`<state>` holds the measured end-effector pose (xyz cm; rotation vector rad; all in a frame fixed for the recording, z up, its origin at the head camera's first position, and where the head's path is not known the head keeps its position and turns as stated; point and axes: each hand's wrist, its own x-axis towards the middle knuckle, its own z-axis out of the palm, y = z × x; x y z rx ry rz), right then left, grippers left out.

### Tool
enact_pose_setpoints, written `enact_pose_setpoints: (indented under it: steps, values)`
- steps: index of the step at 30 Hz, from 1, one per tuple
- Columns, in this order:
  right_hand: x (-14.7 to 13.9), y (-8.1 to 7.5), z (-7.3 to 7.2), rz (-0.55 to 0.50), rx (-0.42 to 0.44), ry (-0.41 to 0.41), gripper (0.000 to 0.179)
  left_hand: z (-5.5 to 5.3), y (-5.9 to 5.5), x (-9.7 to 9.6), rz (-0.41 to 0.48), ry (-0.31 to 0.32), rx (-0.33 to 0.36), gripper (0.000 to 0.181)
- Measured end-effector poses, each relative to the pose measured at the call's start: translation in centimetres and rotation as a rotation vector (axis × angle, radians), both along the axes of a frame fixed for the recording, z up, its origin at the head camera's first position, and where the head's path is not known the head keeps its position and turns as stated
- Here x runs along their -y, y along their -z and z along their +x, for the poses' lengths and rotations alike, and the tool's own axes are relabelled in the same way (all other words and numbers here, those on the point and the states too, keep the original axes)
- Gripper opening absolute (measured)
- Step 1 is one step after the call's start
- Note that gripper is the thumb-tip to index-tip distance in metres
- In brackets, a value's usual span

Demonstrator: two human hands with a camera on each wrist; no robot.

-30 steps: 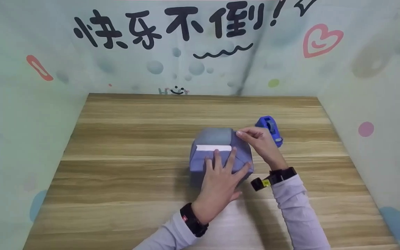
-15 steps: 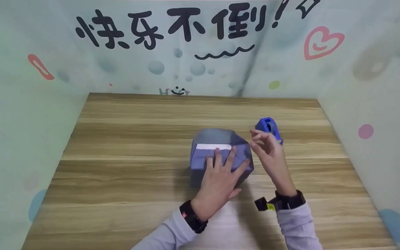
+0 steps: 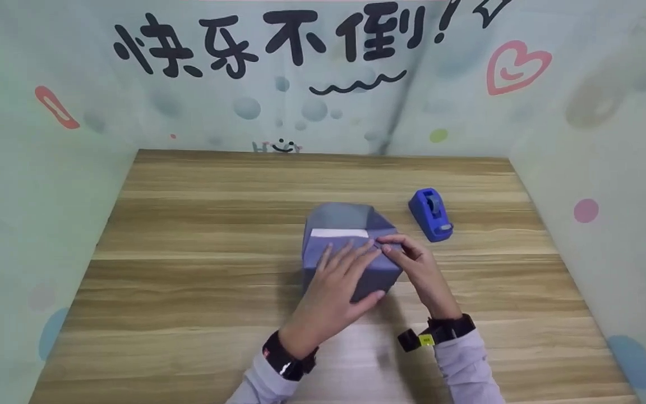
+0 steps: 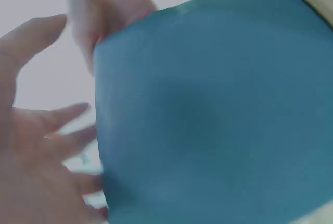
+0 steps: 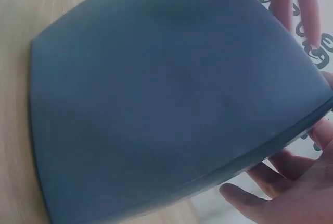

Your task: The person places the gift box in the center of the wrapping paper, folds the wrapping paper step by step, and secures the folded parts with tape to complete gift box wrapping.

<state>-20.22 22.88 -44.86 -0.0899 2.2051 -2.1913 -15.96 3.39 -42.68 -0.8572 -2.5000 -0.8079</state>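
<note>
In the head view, a box [image 3: 338, 215] wrapped in blue-grey paper sits mid-table, a white strip [image 3: 338, 233] across its top. My left hand [image 3: 330, 293] lies over the near part of the top with fingers extended, the thumb at the front face. At the top's right side, my right hand [image 3: 423, 276] pinches the folded wrapping paper [image 3: 382, 229] between thumb and index finger, close to the left fingertips. A smooth paper-covered side [image 4: 208, 104] fills much of the left wrist view. Another broad side [image 5: 166, 88] fills the right wrist view, with fingers along its edge.
A blue tape dispenser [image 3: 430, 215] stands on the wooden table [image 3: 205, 224], behind and right of the box. A printed backdrop [image 3: 278, 112] closes off the back and both sides.
My right hand let go of the far right corner flap, swung right, then came back to the top's right fold. The flap now lies folded inward. My left hand shifted slightly left.
</note>
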Motion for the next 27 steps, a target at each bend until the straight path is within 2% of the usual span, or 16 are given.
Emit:
enact_pose_setpoints:
  steps: [3,4,5,7,9,11,13,14,16,19,22,27]
  values:
    - [0.1,-0.2,0.0,0.028,0.023,0.014,0.019,-0.1,0.5,1.9,0.424,0.027,-0.047,0.032]
    - [0.1,-0.3,0.0,0.037,0.027,0.017,0.019,-0.2,0.8,2.5,0.553,0.006,-0.062,0.024]
    - [0.2,-0.3,0.0,0.045,0.028,0.018,0.02,-0.3,1.0,3.2,0.66,-0.039,-0.049,0.018]
    - [0.2,-0.4,0.0,0.054,0.024,0.014,0.022,-0.9,1.5,4.5,0.841,-0.141,0.05,0.012]
    - [0.2,-0.4,0.0,0.056,0.025,0.008,0.024,-1.6,2.1,5.7,0.951,-0.23,0.218,0.01]
    - [0.2,-0.3,0.0,0.051,0.027,0.005,0.024,-2.2,2.8,6.4,0.999,-0.267,0.39,0.01]
    - [0.1,-0.2,0.0,0.046,0.027,0.006,0.023,-2.6,3.4,6.8,1.016,-0.229,0.507,0.011]
    - [0.1,-0.1,0.0,0.045,0.026,0.006,0.022,-2.7,3.6,6.8,1.022,-0.193,0.537,0.011]
    - [0.0,-0.1,0.1,0.042,0.02,-0.001,0.022,-2.7,4.0,6.6,1.053,-0.115,0.558,0.012]
    - [0.0,0.0,0.1,0.047,0.018,-0.012,0.025,-2.8,4.2,6.2,1.077,-0.03,0.529,0.012]
    - [0.0,0.1,0.1,0.046,0.025,-0.012,0.026,-2.8,4.2,5.9,1.04,0.0,0.508,0.012]
    - [0.0,0.1,0.1,0.03,0.027,-0.001,0.024,-3.5,3.8,5.8,0.896,0.011,0.495,0.014]
